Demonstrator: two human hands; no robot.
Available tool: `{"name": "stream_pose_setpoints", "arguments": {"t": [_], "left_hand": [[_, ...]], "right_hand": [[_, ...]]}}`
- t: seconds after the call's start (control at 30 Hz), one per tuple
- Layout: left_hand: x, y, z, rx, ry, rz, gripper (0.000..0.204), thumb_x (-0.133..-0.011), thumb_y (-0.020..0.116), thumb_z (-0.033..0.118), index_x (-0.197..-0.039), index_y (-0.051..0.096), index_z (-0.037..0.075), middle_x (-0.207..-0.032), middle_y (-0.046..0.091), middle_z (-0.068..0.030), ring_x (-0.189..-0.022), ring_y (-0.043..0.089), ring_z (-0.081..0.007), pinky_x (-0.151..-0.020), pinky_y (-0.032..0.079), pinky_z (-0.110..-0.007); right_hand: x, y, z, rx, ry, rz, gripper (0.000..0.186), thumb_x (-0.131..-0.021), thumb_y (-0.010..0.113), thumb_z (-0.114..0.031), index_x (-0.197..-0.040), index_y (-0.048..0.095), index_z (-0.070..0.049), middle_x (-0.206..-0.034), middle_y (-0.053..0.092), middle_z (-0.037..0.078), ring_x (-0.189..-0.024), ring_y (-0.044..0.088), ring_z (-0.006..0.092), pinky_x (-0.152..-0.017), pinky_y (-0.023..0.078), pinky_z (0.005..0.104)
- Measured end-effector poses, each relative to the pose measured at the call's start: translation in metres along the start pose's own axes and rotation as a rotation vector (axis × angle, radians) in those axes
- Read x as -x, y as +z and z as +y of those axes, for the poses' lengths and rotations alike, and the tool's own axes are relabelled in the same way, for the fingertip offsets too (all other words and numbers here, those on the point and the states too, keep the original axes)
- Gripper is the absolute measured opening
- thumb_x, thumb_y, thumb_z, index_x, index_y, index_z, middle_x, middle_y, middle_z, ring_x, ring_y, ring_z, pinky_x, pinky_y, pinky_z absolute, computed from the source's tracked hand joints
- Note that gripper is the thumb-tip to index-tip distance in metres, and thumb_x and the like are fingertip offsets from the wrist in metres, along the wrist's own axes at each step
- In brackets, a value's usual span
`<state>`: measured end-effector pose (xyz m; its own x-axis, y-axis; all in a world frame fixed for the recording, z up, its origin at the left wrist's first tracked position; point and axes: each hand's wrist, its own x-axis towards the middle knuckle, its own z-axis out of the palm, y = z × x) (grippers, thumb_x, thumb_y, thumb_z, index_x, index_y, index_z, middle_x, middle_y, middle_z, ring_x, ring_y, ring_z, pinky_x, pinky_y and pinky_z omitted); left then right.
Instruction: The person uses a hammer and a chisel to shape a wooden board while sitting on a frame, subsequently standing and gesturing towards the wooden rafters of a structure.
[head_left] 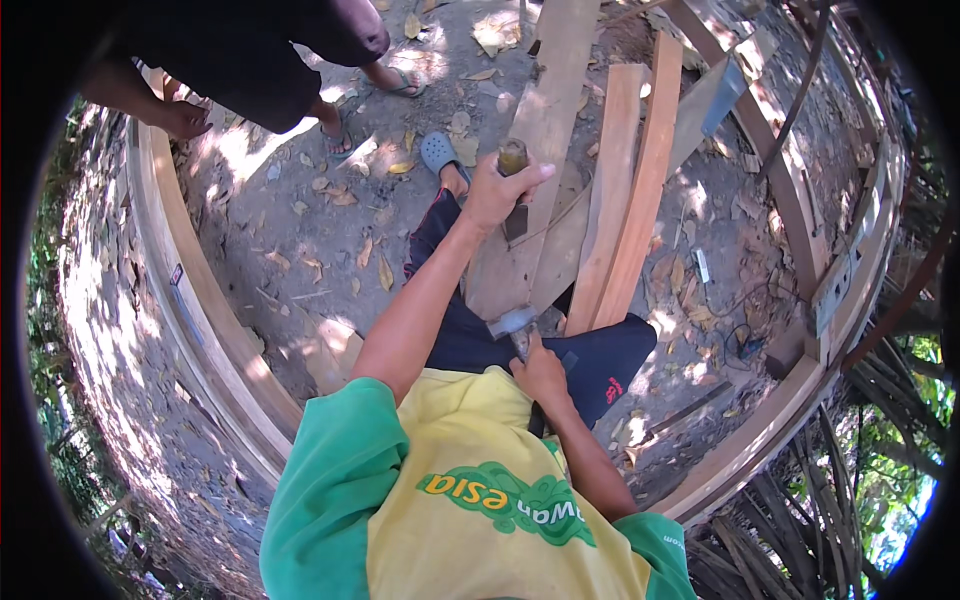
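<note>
My left hand [492,195] is wrapped round the upright handle of a chisel [513,157]. Below the fist, the dark blade reaches down to a wide wooden plank [550,120] lying ahead of me; whether its edge bites into the wood I cannot tell. Close to my lap, my right hand [541,375] grips a hammer [512,322] by its short handle, its grey metal head pointing away from me. The hammer head is well apart from the chisel's top.
Two narrower beams [628,190] lie right of the plank. Long timbers [165,230] run along the left, and more frame the right [760,450]. Another person's hand [185,120] hangs at the upper left. Dry leaves [385,270] litter the ground; a dark cable [740,340] lies at right.
</note>
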<state>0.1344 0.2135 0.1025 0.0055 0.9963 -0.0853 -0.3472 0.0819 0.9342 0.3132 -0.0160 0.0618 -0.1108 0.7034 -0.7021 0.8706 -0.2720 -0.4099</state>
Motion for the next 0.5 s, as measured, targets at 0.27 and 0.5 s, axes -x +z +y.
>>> {"name": "stream_pose_setpoints", "arguments": {"t": [0.27, 0.5], "left_hand": [[0.000, -0.010, -0.013, -0.029, 0.021, 0.001, 0.028, -0.087, 0.079, 0.021, -0.073, 0.057, 0.009, -0.060, 0.051, 0.0046, -0.054, 0.048, -0.0052, -0.050, 0.039, -0.025], [0.003, -0.012, -0.017, -0.056, 0.021, -0.019, 0.024, -0.088, 0.078, 0.016, -0.077, 0.057, 0.009, -0.062, 0.053, 0.0042, -0.054, 0.048, -0.0052, -0.051, 0.039, -0.024]], "right_hand": [[0.008, -0.091, -0.032, -0.582, -0.016, -0.085, 0.043, -0.086, 0.073, -0.020, -0.119, 0.056, 0.002, -0.072, 0.063, 0.010, -0.060, 0.066, 0.0213, -0.056, 0.053, 0.0355], [0.111, -0.362, -0.188, -0.790, -0.956, 0.815, 0.023, -0.093, 0.069, -0.016, -0.106, 0.059, 0.001, -0.075, 0.059, 0.004, -0.054, 0.055, 0.0133, -0.051, 0.044, 0.0286]]}}
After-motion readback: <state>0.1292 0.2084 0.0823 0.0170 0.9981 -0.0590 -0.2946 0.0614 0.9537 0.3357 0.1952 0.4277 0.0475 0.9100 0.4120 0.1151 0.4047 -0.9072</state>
